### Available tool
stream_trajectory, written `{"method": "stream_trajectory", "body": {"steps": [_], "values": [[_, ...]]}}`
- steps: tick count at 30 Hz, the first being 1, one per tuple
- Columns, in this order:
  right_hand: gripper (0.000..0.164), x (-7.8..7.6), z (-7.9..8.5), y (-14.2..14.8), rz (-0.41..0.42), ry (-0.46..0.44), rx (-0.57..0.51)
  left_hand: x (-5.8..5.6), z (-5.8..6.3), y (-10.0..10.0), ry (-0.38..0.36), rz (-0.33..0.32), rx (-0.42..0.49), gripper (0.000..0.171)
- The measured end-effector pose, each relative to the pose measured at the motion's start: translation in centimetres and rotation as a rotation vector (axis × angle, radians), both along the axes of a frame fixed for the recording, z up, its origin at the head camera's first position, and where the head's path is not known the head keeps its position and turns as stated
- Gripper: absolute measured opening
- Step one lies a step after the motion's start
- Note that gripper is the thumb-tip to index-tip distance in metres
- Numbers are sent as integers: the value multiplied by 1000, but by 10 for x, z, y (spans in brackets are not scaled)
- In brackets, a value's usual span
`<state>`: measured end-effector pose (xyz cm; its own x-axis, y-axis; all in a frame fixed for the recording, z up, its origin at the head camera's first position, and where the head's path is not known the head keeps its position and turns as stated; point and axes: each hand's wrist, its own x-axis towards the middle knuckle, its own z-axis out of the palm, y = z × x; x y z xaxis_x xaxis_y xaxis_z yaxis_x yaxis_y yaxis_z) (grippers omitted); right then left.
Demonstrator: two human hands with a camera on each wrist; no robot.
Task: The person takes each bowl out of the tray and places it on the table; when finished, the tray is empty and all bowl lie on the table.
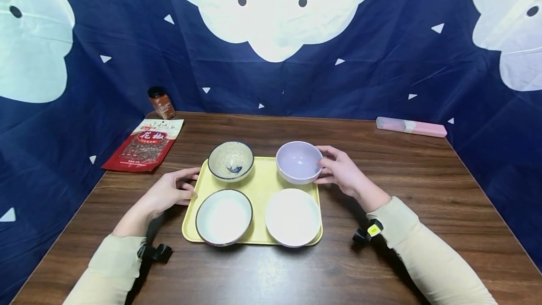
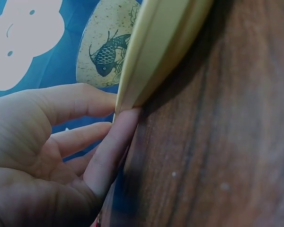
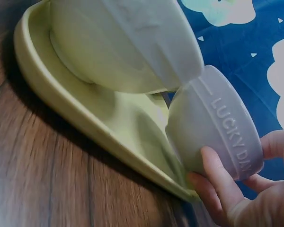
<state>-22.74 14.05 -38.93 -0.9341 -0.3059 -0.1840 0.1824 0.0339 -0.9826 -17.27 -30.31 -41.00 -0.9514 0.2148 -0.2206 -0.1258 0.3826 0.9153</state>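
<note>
A yellow tray carries several bowls. My left hand is at its left edge; in the left wrist view the fingers pinch the tray's rim. My right hand holds a lavender bowl by its right side, at the tray's back right corner. Raised "LUCKY DAY" lettering shows on that lavender bowl in the right wrist view. A speckled bowl with a blue fish sits at the back left. In front are a dark-rimmed pale bowl and a white bowl.
A red and white spice packet lies at the table's left edge, with a black-capped spice jar behind it. Far right, a pink and clear long case lies along the back. A dark blue patterned cloth encloses the wooden table.
</note>
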Motion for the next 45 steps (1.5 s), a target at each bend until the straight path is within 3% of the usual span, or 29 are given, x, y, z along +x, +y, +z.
{"method": "stream_trajectory", "body": {"steps": [20, 32, 45], "values": [[54, 19, 14, 65, -134, 48, -44, 0, -1, -1, -3, 0, -4, 73], [52, 20, 2, 94, -232, 12, -68, 0, -1, -1, -10, 3, -13, 73], [49, 25, -6, 114, -257, -21, -57, -2, -1, 0, -8, -1, -7, 73]]}}
